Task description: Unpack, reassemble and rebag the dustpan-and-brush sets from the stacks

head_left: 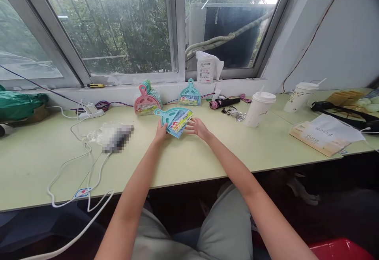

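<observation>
A light blue dustpan set (175, 121) with a colourful label is tilted just above the table, its handle toward the left. My left hand (161, 130) grips its near left edge, thumb on top. At its right side is my right hand (199, 128), fingers spread near the label corner; whether they touch it is unclear. Behind stands a stack of dustpans, a pink one (146, 102) in front and green ones after it. Another blue dustpan (190, 94) leans upright against the wall under the window.
On the pale green table (189, 161), a power strip (91, 111) and white cables lie left. Right are a folded umbrella (224, 102), keys (237, 114), two white cups (259, 110) (300, 97) and a tissue pack (322, 133). A white package (206, 69) stands on the sill.
</observation>
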`<state>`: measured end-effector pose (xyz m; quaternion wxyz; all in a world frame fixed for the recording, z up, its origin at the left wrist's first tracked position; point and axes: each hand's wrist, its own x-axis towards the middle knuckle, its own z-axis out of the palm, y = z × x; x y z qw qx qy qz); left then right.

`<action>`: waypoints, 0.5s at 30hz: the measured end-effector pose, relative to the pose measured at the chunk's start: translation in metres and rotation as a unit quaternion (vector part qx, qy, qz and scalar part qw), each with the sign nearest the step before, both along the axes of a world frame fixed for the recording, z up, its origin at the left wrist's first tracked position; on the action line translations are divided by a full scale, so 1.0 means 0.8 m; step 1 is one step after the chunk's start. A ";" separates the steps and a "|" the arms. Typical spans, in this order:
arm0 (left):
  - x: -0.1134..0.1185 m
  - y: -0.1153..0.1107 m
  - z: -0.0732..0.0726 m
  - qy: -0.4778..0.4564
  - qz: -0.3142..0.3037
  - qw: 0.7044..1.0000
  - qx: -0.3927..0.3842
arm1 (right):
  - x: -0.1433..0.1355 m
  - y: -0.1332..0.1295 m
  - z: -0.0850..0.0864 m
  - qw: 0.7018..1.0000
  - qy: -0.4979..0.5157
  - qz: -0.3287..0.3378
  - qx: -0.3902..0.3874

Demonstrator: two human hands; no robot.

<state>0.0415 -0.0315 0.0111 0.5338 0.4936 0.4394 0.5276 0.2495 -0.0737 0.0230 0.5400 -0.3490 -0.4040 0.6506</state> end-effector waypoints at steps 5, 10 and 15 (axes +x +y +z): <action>-0.002 -0.003 0.008 0.016 0.011 0.998 0.053 | -0.024 -0.002 -0.012 0.990 -0.096 -0.102 -0.001; -0.004 0.004 0.008 0.005 0.075 0.992 0.098 | 0.006 0.014 -0.020 0.972 -0.068 -0.224 -0.028; -0.022 0.020 0.002 0.026 0.191 0.975 0.112 | 0.047 0.022 -0.017 0.909 0.025 -0.414 -0.043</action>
